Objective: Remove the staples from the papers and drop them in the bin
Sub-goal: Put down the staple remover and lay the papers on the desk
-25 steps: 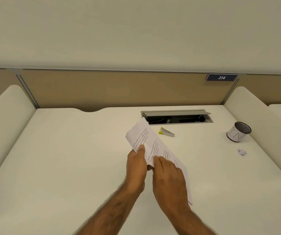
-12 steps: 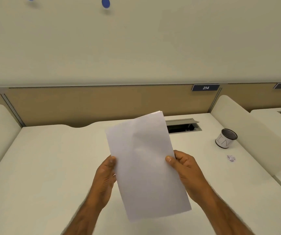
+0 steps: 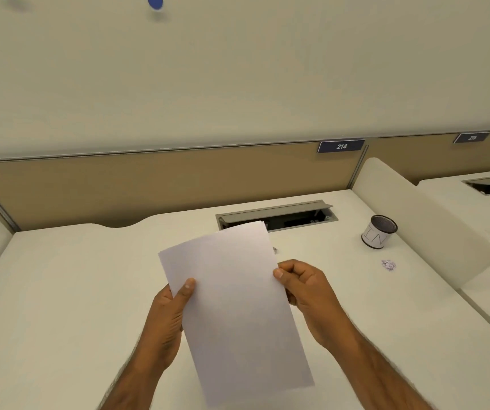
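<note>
Papers (image 3: 238,315) blank-side up, tilted, pinched between left hand (image 3: 168,318) and right hand (image 3: 309,294)

A study-carrel office: numbered desk plate (image 3: 341,146), side dividers (image 3: 424,229), and a cable hatch (image 3: 276,216).

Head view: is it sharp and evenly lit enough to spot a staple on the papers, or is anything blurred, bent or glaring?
Head view: soft, even light, no glare, only faint shadows; the papers show a blank back, no staple discernible; wide-angle lens bows the partition and desk edges; forearms blur slightly at the bottom; the bin lettering is readable, the scrap beside it too small to resolve.
</note>
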### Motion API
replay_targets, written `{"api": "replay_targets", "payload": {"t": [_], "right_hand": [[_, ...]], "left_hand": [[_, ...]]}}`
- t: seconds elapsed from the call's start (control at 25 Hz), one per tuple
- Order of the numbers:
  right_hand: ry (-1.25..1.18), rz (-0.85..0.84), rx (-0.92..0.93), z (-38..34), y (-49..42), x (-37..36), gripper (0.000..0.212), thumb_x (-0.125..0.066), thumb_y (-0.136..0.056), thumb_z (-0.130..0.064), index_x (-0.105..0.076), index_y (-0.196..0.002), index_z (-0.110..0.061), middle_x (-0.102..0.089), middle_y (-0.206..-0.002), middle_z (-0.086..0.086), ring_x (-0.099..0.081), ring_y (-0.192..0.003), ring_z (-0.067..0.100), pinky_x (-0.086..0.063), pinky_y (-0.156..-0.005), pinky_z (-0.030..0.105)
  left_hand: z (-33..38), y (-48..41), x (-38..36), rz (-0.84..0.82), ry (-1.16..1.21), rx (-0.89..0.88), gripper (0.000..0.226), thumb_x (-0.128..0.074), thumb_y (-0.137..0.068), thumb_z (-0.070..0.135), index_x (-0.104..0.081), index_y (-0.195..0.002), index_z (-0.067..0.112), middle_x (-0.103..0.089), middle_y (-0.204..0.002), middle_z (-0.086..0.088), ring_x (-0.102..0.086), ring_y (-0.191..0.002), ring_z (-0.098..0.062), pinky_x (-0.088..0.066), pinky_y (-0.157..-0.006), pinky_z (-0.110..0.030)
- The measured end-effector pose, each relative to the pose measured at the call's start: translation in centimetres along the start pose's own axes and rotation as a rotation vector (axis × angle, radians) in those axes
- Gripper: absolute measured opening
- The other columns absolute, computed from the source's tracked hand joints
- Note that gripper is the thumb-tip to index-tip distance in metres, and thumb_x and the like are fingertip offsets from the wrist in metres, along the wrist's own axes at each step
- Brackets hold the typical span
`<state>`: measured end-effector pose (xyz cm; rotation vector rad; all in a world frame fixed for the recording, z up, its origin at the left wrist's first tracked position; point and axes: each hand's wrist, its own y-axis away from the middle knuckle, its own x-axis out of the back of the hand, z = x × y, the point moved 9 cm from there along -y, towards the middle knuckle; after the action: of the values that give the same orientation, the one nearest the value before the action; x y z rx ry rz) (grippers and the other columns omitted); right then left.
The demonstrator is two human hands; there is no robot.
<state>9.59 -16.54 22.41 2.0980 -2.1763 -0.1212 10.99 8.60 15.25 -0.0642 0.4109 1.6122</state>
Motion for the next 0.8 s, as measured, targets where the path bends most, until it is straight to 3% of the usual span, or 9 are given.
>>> {"api": "replay_targets", "payload": {"t": [0.16,0.36,0.48,0.6,0.8], "right_hand": [[0.005,0.082,0.046,-1.8,-1.4,0.1,0.017,-0.063,-0.096,-0.024,-0.071,-0.101,-0.011,-0.076,-0.095,0.001,-0.073,-0.084,0.021,-0.060,-0.080,0.038],[0.005,0.163,0.068,-2.4,-2.3,0.1,0.013,-0.066,-0.094,-0.029,-0.072,-0.100,-0.020,-0.075,-0.095,-0.004,-0.072,-0.087,0.019,-0.061,-0.074,0.027],[-0.010,0.175,0.058,-2.1,-2.3,0.2,0.008,-0.066,-0.094,-0.027,-0.073,-0.095,-0.022,-0.075,-0.092,-0.005,-0.072,-0.087,0.020,-0.061,-0.075,0.029],[-0.072,0.143,0.036,-1.7,-2.3,0.1,0.011,-0.066,-0.094,-0.024,-0.074,-0.101,-0.019,-0.077,-0.098,-0.001,-0.073,-0.092,0.024,-0.062,-0.082,0.035],[-0.099,0.141,0.022,-1.6,-2.4,0.7,0.014,-0.064,-0.095,-0.018,-0.073,-0.104,-0.013,-0.078,-0.099,0.001,-0.074,-0.090,0.022,-0.062,-0.080,0.036]], "left_hand": [[-0.6,0.5,-0.3,-0.022,-0.072,0.018,0.032,-0.060,-0.097,0.034,-0.070,-0.122,0.016,-0.079,-0.112,-0.006,-0.076,-0.101,-0.029,-0.058,-0.082,-0.040],[-1.2,0.6,-0.2,-0.026,-0.115,0.038,0.036,-0.062,-0.096,0.038,-0.069,-0.123,0.016,-0.079,-0.112,-0.007,-0.074,-0.105,-0.034,-0.059,-0.090,-0.049],[-1.2,0.6,0.1,-0.020,-0.109,0.036,0.039,-0.069,-0.093,0.042,-0.069,-0.123,0.016,-0.079,-0.112,-0.007,-0.075,-0.103,-0.033,-0.059,-0.089,-0.048],[-1.3,0.4,0.3,-0.010,-0.100,0.032,0.035,-0.064,-0.097,0.038,-0.068,-0.125,0.016,-0.078,-0.113,-0.007,-0.074,-0.105,-0.034,-0.059,-0.089,-0.047],[-1.0,0.5,0.1,-0.001,-0.116,0.030,0.035,-0.060,-0.096,0.038,-0.068,-0.123,0.017,-0.079,-0.111,-0.006,-0.075,-0.102,-0.032,-0.060,-0.088,-0.047]]}}
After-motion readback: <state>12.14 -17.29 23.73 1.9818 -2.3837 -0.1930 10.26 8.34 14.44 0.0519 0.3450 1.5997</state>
